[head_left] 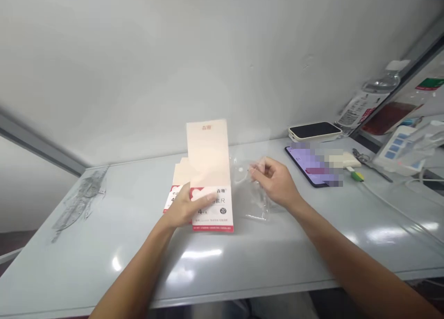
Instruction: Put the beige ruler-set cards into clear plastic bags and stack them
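Note:
My left hand (183,205) is closed on a tall card (208,157), its thumb across the front. The card is pale pink above, with a white printed panel edged in red below. More cards (176,176) of the same look lie on the table behind and left of that hand. To the right, my right hand (274,180) pinches the upper edge of a clear plastic bag (251,201). The bag hangs just beside the card, close to the tabletop. Whether anything is inside the bag is hard to see; it looks transparent throughout.
On the grey table (132,245), crumpled clear plastic (81,199) lies far left. At right are a phone with a lit screen (305,164), a dark-screened phone (315,131), a white charger (343,159) with a cable, and a leaning water bottle (369,99). A wall stands behind.

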A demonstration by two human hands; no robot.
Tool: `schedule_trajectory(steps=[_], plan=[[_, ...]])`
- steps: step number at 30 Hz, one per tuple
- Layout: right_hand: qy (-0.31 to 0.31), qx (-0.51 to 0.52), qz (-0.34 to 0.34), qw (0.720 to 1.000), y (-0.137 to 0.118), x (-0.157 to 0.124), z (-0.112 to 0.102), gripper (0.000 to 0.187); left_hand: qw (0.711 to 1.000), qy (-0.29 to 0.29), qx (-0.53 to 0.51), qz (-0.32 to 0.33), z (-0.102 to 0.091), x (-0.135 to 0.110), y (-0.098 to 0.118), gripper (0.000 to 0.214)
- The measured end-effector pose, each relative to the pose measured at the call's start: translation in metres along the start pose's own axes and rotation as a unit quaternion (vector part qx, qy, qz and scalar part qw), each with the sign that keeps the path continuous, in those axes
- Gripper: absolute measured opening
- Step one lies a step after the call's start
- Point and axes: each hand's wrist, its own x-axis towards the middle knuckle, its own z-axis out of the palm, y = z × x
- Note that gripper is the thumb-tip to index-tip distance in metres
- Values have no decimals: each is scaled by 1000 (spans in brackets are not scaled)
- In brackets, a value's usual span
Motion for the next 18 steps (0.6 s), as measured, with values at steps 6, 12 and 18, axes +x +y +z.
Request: schedule_trajectory(steps=[6, 12, 18], plan=[[-38, 53, 19, 998, -6, -15, 16, 28, 993, 85, 78, 30, 26, 2, -9, 34], [-91, 238, 104, 961, -14, -11, 4, 26, 980, 178, 90, 14, 14, 13, -17, 44], [-113, 306, 149, 934, -13, -7, 2, 23, 982, 151, 104, 34, 17, 9, -12, 47]])
